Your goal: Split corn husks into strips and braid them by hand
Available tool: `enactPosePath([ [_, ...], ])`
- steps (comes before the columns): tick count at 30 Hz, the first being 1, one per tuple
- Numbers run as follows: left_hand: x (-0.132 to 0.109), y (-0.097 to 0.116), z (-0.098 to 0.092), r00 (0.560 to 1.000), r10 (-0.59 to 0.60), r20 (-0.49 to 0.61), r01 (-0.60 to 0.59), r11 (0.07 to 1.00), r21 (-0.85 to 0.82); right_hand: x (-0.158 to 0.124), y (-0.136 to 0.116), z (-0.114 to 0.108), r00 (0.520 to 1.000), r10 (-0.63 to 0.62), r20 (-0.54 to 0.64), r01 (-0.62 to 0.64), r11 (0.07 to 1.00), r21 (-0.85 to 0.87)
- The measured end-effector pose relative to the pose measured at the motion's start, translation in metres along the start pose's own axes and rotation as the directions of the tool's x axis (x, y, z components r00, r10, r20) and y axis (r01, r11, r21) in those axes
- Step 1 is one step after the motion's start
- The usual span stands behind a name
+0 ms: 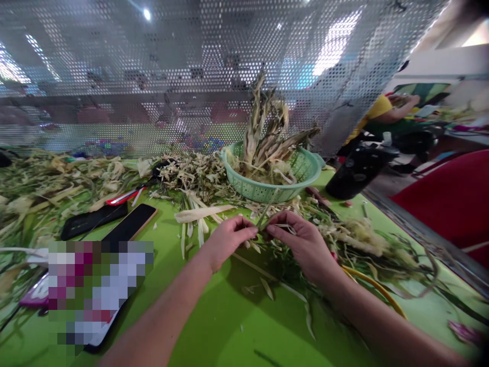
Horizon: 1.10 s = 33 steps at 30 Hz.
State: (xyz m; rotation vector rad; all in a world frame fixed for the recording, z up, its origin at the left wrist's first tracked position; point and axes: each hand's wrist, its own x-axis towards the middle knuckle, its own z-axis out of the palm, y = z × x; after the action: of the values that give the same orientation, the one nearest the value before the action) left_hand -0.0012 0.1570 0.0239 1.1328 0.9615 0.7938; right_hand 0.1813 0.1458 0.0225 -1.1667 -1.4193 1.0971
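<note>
Both hands meet just in front of the green basket (pixel 305 176), low over the table (pixel 229 326). The left hand (pixel 225 239) has thumb and forefinger pinched tight on a thin green strip (pixel 267 209); the right hand (pixel 301 242) nips the same strip from the other side, its fingers curled in. The fingertips of the two hands almost touch. The strip runs from the pinch up toward the near wall of the basket, tilted. Whether it touches the basket I cannot tell.

Basket: pale green plastic mesh, heaped with dry husks and long leaves (pixel 263 127) standing well above the rim.

Left of the basket: a broad litter of trimmed leaf scraps (pixel 57 178) and a red-handled tool (pixel 124 196) lying among them. Nearer the person on that side are two dark phones (pixel 130 224) (pixel 93 219), flat and side by side.

Right of the basket: a black bottle (pixel 359 171) close by the rim, and more stringy trimmings (pixel 362 234) spread in front of it.

In front of the basket, under the hands: pale split strips (pixel 202 213) and loose slivers on bare green tabletop.

Behind the basket: a perforated metal screen (pixel 153 76) across the whole width. Beyond its right edge, a co-worker's yellow sleeve (pixel 378 109) — well apart from the person's own hands.
</note>
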Motion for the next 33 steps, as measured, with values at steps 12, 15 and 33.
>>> enactPosePath([
  [12,0.008,-0.006,-0.007,0.986,0.094,-0.136,-0.074,0.986,0.150,0.002,-0.001,0.000,0.992,0.075,0.099,-0.077,0.997,0.020],
  [15,0.007,-0.004,-0.012,0.978,0.146,-0.150,-0.103,0.959,0.264,0.002,-0.001,-0.004,0.999,-0.018,-0.034,0.016,0.999,-0.044],
  [33,-0.006,0.013,-0.006,0.980,0.157,-0.121,-0.172,0.978,-0.119,0.005,0.003,-0.006,0.997,0.000,-0.077,-0.011,0.991,-0.134],
])
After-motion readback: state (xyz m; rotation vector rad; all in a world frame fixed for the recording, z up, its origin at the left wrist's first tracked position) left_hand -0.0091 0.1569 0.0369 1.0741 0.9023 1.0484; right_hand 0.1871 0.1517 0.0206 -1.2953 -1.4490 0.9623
